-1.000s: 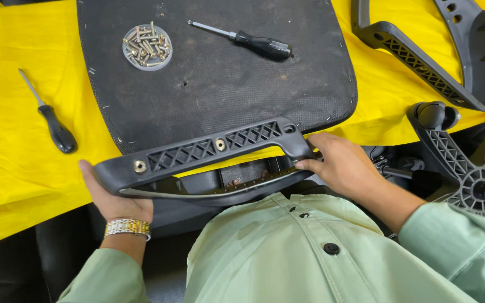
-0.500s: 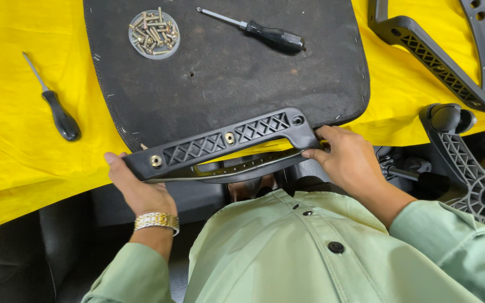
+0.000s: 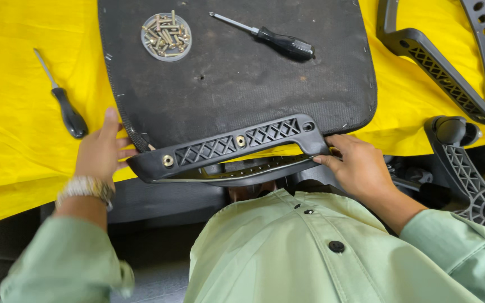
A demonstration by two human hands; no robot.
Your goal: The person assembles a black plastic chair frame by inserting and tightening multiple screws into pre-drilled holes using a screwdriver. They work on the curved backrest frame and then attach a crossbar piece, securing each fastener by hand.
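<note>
Right hand [image 3: 360,168] gripping armrest [image 3: 231,148] at one end, left hand [image 3: 101,150] flat and open by the other, steadying it on the seat [image 3: 237,84] edge over screw holes.

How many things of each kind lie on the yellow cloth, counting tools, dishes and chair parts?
Screwdrivers: 2
Dish of screws: 1
Seat pan: 1
Armrests: 2
Total: 6
</note>
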